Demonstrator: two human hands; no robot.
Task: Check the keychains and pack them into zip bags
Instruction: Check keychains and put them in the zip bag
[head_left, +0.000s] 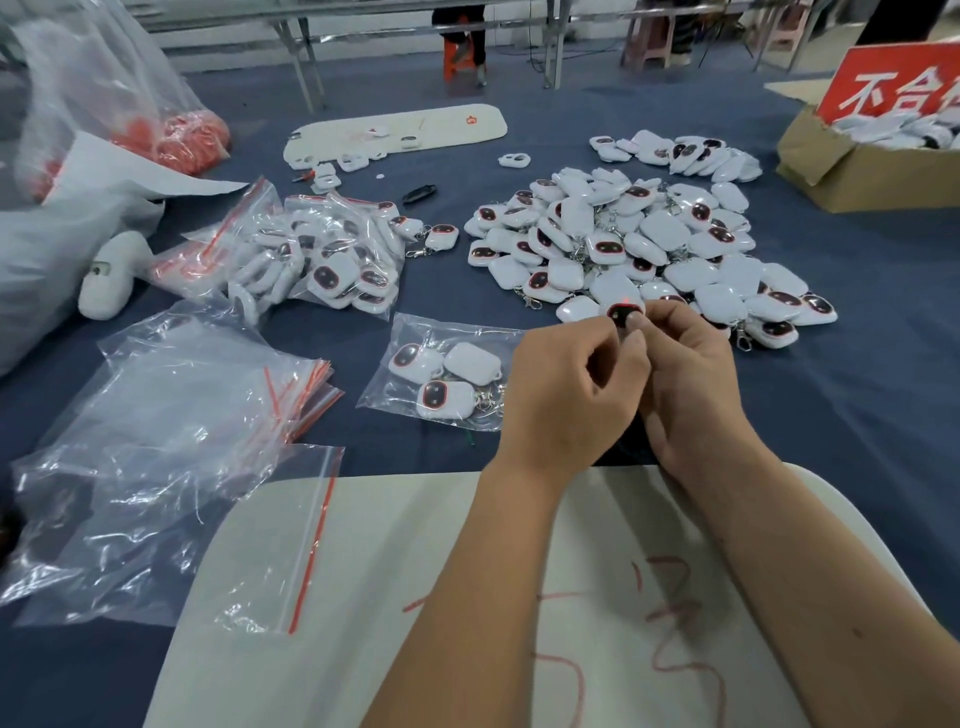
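White keychain (626, 312) pinched between both hands (623, 384), check underway. Packed bags (332, 260) upper left, one zip bag (441, 371) part-filled mid-frame, big loose pile (639, 244) left on bench (857, 389).

A dark blue cloth (857, 405) covers the work surface, beyond which grey metal table legs (306, 62) and an orange stool (457, 52) stand on a pale floor (395, 57), with pink stools (654, 41) farther right.
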